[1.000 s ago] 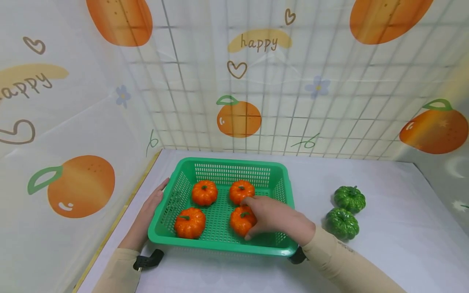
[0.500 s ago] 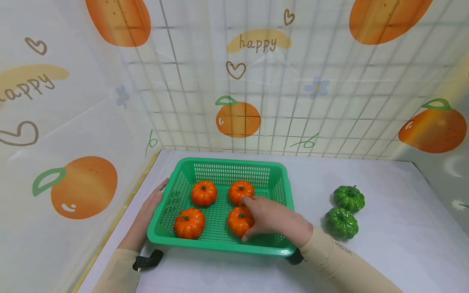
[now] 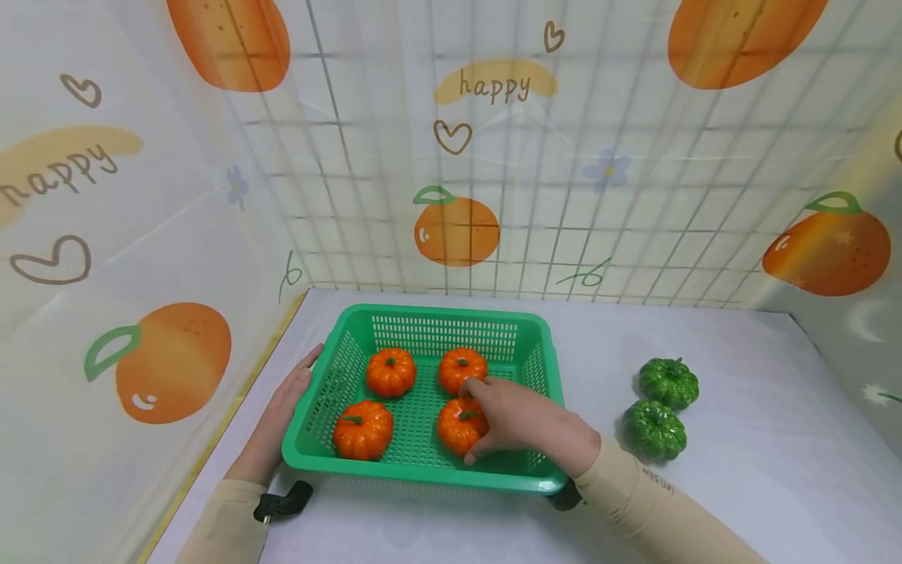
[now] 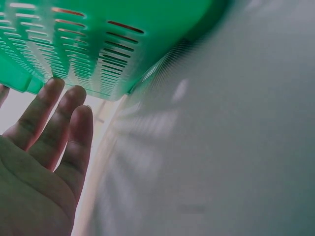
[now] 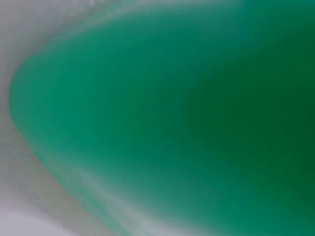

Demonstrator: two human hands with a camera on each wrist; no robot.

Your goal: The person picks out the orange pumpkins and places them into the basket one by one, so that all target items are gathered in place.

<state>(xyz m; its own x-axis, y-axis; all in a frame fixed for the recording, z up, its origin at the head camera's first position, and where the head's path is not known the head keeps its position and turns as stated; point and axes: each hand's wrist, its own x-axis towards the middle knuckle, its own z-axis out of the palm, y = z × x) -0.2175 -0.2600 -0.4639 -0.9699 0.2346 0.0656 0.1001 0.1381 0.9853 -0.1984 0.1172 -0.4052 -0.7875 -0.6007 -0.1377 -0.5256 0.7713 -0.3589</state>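
Note:
A green plastic basket point(image 3: 423, 468) with slotted walls stands on the table, and several orange pumpkins sit in it. My right hand point(image 3: 517, 419) reaches over the basket's right side and holds the front right pumpkin point(image 3: 460, 429) between thumb and fingers. Just behind that one is another pumpkin point(image 3: 461, 368), close to my fingertips. Two more, a rear left pumpkin point(image 3: 391, 372) and a front left pumpkin point(image 3: 362, 431), lie apart. Along the basket's left wall rests my left hand point(image 3: 278, 407); its fingers look straight in the left wrist view. Blurred green basket wall point(image 5: 123, 108) fills the right wrist view.
To the right of the basket, two green pumpkins, a rear one point(image 3: 669, 382) and a front one point(image 3: 655, 430), sit close together on the white table point(image 3: 761, 439). A printed sheet point(image 3: 521, 172) hangs over a wire grid behind; another covers the left side.
Between one second and half a second ago, the right hand and the front right pumpkin shifted slightly left. Since then they have barely moved. The left hand stays at the basket's side.

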